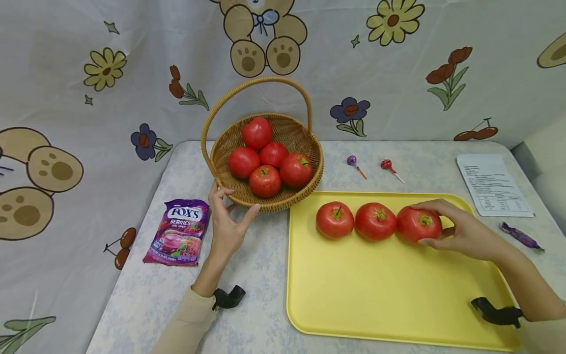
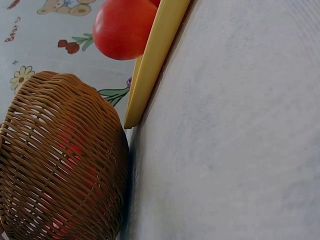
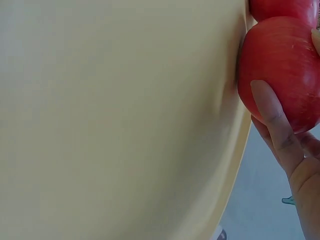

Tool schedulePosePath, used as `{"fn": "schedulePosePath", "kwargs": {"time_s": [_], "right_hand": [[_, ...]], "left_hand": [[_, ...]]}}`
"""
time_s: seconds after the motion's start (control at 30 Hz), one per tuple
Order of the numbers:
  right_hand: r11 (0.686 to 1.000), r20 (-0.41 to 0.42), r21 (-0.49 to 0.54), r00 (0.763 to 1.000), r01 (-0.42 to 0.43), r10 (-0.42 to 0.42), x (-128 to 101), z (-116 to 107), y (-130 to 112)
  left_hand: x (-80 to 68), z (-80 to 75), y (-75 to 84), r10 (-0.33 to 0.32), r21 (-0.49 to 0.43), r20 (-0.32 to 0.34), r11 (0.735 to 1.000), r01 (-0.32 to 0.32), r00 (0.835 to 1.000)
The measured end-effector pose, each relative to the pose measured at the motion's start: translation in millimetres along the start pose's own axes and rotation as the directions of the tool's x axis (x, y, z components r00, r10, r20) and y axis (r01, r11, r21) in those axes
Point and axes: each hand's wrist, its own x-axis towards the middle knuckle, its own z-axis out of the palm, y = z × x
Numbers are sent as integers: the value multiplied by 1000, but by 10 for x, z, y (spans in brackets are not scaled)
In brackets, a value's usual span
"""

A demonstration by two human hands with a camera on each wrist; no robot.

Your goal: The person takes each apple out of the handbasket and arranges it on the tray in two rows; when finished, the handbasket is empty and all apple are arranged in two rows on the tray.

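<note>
A wicker basket (image 1: 283, 199) with a tall handle holds several red apples (image 1: 265, 181) and tilts toward me. At its front left rim, my left hand (image 1: 227, 226) holds it, fingertips over the edge and thumb by the front wall; the left wrist view shows the basket's woven side (image 2: 65, 165) but hardly any of that hand. On the yellow tray (image 1: 389, 290), three apples stand in a row along the back. My right hand (image 1: 464, 231) grips the rightmost apple (image 1: 417, 223), with the thumb on its near side, also visible in the right wrist view (image 3: 280, 65).
A purple Fox's candy bag (image 1: 179, 233) lies left of my left hand. Behind the tray are a purple lollipop (image 1: 352, 161) and a red lollipop (image 1: 386, 165). A printed paper (image 1: 493, 184) and a purple wrapped candy (image 1: 522, 237) lie on the right.
</note>
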Motion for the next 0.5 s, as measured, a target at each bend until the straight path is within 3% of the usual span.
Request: {"fn": "schedulePosePath", "kwargs": {"time_s": [0.5], "right_hand": [[1000, 13, -2, 1000, -10, 10, -34, 22, 3]], "left_hand": [[7, 1, 12, -3, -6, 2, 1000, 3, 1000]]}}
